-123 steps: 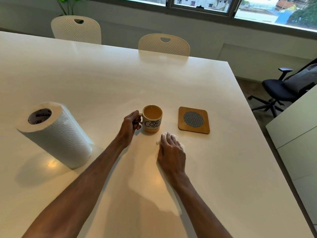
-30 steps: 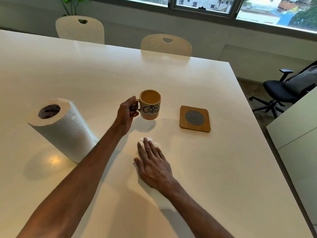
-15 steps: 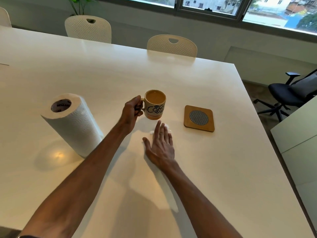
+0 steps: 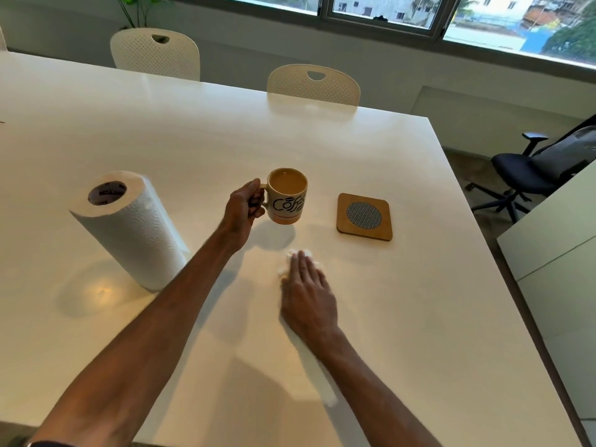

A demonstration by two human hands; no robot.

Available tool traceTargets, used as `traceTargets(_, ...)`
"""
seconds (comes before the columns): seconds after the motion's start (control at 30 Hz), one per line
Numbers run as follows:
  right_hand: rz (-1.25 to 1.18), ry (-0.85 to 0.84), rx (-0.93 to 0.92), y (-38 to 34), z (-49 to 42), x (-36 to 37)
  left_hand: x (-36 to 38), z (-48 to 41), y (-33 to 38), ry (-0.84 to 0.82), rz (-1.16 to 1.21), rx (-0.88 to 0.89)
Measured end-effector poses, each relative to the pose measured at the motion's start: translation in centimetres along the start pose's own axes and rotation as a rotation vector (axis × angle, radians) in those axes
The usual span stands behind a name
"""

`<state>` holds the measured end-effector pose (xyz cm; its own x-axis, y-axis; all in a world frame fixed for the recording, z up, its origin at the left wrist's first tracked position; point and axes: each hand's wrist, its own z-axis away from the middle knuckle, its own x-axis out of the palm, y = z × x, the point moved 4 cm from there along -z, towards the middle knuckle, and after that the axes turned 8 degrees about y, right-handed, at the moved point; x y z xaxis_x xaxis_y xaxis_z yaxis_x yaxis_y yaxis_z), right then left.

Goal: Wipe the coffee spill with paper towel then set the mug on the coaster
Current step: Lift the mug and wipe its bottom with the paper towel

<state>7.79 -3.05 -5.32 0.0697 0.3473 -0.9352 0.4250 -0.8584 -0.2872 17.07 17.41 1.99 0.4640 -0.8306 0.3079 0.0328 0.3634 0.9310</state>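
Observation:
My left hand (image 4: 245, 206) grips the handle of a cream mug (image 4: 288, 196) full of coffee and holds it lifted above the white table (image 4: 419, 317); its shadow falls on the surface below. My right hand (image 4: 306, 291) lies flat, palm down, pressing a crumpled white paper towel (image 4: 295, 254) onto the table in front of the mug; only the towel's edge shows past my fingertips. A square wooden coaster (image 4: 364, 217) with a round mesh centre lies to the right of the mug, with nothing on it. I see no coffee stain on the table.
An upright paper towel roll (image 4: 129, 227) stands left of my left arm. Two cream chairs (image 4: 314, 83) are at the table's far edge. A black office chair (image 4: 529, 175) and a white cabinet (image 4: 554, 253) are off the table's right side.
Over four seconds the mug rose off the table in my left hand. My right hand slid the towel left, then back right toward the spot below the mug.

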Motion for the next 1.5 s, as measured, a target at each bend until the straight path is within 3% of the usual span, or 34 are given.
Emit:
traceTargets(0.13,0.029,0.132,0.209,4.0,-2.3,-2.1,-0.2,0.6,0.0,0.003,-0.016,0.005)
traceTargets(0.2,0.019,0.146,0.223,3.1,-3.1,-2.1,-0.2,0.9,0.0,0.005,-0.02,0.002)
traceTargets(0.37,-0.029,0.093,-0.081,-3.1,-2.5,0.0,0.1,1.4,-0.1,-0.003,-0.001,-0.01)
traceTargets(0.5,-0.021,0.087,-0.24,-2.9,-1.5,-0.3,0.0,1.5,-0.1,-0.005,0.008,-0.019)
traceTargets(0.67,-0.059,0.221,0.072,5.0,-3.6,-3.6,0.3,1.7,-0.1,-0.007,-0.007,-0.022)
traceTargets(0.77,-0.49,0.269,0.34,6.7,-6.1,-3.9,0.4,1.9,0.0,-0.005,-0.017,-0.025)
traceTargets(0.9,-1.562,0.174,0.777,5.4,-9.0,-2.2,0.7,2.0,0.0,-0.005,-0.019,-0.025)
traceTargets(0.97,-1.881,0.152,0.867,4.8,-10.2,-1.7,0.8,2.0,0.0,-0.004,-0.024,-0.021)
traceTargets(1.2,-2.216,0.001,0.853,2.6,-12.5,-0.6,1.2,1.3,-0.1,0.001,-0.049,-0.005)
traceTargets(1.5,-2.314,-0.048,0.931,1.6,-13.2,0.4,1.0,0.2,-0.1,0.01,-0.031,-0.001)
